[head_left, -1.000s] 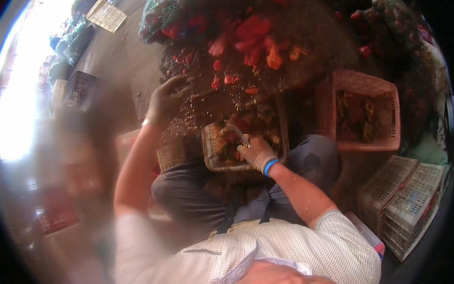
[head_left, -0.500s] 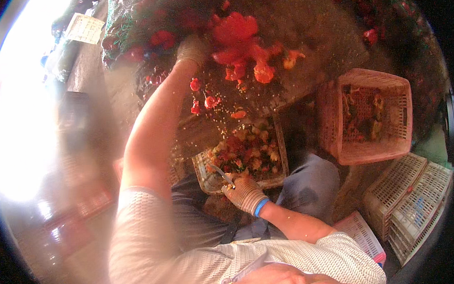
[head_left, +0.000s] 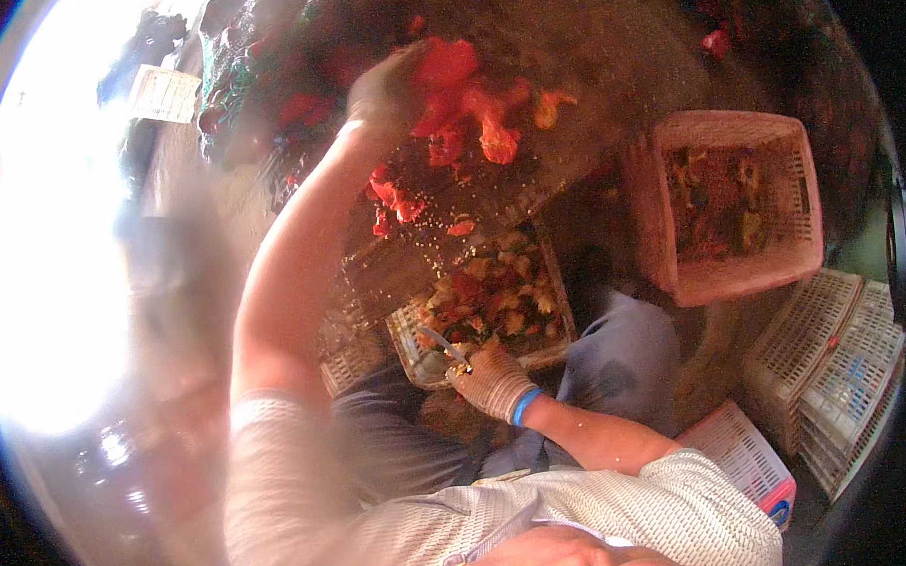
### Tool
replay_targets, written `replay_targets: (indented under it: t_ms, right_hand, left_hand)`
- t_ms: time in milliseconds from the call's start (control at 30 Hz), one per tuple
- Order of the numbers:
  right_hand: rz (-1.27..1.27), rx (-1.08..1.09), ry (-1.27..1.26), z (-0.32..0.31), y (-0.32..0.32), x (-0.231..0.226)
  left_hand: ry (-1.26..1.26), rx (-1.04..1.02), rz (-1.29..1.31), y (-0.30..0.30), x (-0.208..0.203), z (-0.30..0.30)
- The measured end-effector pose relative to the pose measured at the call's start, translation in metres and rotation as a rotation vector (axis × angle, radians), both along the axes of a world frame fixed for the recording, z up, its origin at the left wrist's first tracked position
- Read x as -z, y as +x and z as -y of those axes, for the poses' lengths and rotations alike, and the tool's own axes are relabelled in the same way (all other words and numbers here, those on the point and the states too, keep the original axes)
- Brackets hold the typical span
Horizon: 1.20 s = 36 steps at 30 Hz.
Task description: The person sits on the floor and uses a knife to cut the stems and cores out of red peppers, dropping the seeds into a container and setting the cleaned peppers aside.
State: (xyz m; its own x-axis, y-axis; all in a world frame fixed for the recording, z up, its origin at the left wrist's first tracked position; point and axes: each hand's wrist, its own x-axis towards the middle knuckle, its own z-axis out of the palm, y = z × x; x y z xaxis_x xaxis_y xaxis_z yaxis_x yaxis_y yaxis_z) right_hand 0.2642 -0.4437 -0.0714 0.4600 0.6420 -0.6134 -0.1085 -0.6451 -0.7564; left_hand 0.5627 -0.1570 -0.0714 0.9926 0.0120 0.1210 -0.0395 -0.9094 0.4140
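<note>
My gloved left hand [head_left: 384,91] reaches far forward, against the left side of a heap of red peppers [head_left: 447,66] on the dark work surface. Motion blurs its fingers, and whether they grip a pepper is unclear. My right hand [head_left: 491,383], in a striped glove with a blue cuff, is closed round a small knife [head_left: 443,343]; its curved blade points up and left. That hand rests at the near edge of a pale crate [head_left: 405,347] filled with pepper cores and scraps [head_left: 493,287]. Red pepper pieces [head_left: 398,197] and scattered seeds lie between the heap and the crate.
A pink crate [head_left: 747,285] with some scraps inside stands to the right. Stacked pale crates [head_left: 825,365] lean at the lower right, beside another pink crate [head_left: 743,457]. Green mesh [head_left: 228,76] with red peppers lies at the far left. Strong glare washes out the left side.
My left hand has shifted from beside the mesh toward the red pepper heap. The small red pieces below it now form a tighter clump. My right hand keeps the knife at the crate's edge.
</note>
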Motion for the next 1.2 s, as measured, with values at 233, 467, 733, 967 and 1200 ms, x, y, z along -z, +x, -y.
replay_targets:
  t_ms: [233, 467, 733, 967, 1200]
  right_hand:
    - [0.086, 0.059, 0.019, -0.005, -0.002, 0.005]
    - [0.063, 0.011, -0.020, -0.004, -0.003, 0.002]
    - [0.090, 0.070, -0.083, -0.001, 0.012, -0.011]
    - [0.262, 0.195, 0.098, -0.006, -0.006, 0.045]
    - [0.280, 0.077, -0.082, 0.011, -0.006, 0.052]
  left_hand:
    - [0.320, -0.253, -0.428, 0.023, -0.029, 0.057]
    - [-0.703, -0.178, -0.148, -0.043, -0.043, 0.019]
    - [-1.556, -0.204, 0.014, -0.195, -0.114, -0.002]
    - [0.507, 0.026, 0.320, -0.320, -0.026, -0.042]
    - [0.591, -0.007, -0.166, -0.394, 0.018, -0.029]
